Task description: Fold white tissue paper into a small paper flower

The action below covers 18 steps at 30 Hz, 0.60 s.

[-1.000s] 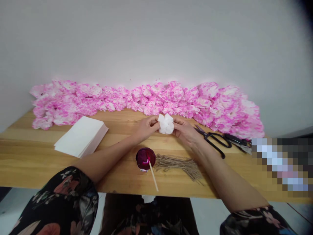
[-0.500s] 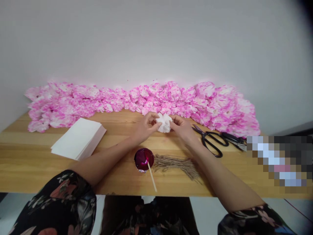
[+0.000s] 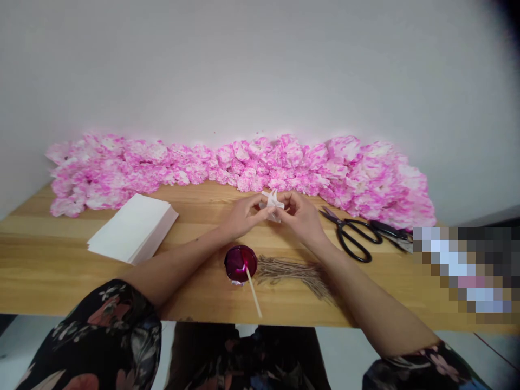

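Between my hands, above the middle of the table, is a white paper flower with crumpled, folded petals. My left hand pinches it from the left, thumb stretched toward its lower part. From the right, my right hand closes on it with bent fingers and thumb. Both hands partly hide the flower. Nearer to me sits a round dish of dark magenta dye with a thin wooden stick leaning out of it. Beside the dish lies a bundle of thin brown twisted ties.
Many pink-and-white paper flowers line the wall along the table's back. A stack of white paper lies left. Black-handled scissors and a second black-handled cutter lie right. The wooden table ends at its front edge; a blurred patch covers the far right.
The flower's petals were spread round and now look gathered and folded. My fingers have drawn closer together around it, covering more of it.
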Each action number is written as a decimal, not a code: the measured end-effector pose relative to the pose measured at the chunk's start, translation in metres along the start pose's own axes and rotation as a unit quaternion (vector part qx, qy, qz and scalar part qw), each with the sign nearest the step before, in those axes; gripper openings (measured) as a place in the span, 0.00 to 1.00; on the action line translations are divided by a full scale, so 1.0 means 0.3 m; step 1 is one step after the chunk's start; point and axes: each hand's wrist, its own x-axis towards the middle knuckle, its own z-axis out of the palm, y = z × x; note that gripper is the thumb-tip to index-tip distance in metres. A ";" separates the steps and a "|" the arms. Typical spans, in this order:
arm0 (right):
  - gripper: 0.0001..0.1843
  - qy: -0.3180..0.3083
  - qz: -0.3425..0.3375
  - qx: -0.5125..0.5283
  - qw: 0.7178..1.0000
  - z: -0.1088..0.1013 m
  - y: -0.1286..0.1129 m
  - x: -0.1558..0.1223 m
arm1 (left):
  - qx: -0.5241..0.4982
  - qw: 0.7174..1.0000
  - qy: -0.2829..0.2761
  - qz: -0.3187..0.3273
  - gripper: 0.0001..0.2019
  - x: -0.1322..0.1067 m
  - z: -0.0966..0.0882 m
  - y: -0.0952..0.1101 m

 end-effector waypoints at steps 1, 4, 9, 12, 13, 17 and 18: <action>0.08 0.001 -0.007 -0.014 1.000 0.002 -0.005 -0.003 | 0.005 1.000 0.004 -0.013 0.13 0.000 0.001 0.000; 0.07 -0.004 -0.022 -0.030 0.999 0.005 -0.013 -0.005 | -0.008 0.999 0.021 -0.030 0.12 0.006 0.011 -0.023; 0.17 -0.001 0.014 0.050 0.999 -0.007 0.027 0.017 | -0.099 0.993 0.052 -0.038 0.10 0.022 0.018 -0.078; 0.16 -0.018 0.073 0.137 0.988 -0.019 0.067 0.034 | -0.135 0.988 0.054 -0.044 0.10 0.024 0.011 -0.078; 0.15 -0.021 0.084 0.152 0.985 -0.022 0.075 0.037 | -0.138 0.988 0.053 -0.042 0.11 0.024 0.009 -0.072; 0.10 -0.005 0.055 0.103 0.993 -0.021 0.055 0.026 | -0.121 0.990 0.055 -0.038 0.13 0.017 0.009 -0.041; 0.09 0.000 0.034 0.074 0.997 -0.018 0.040 0.020 | -0.110 0.991 0.060 -0.039 0.13 0.016 0.012 -0.037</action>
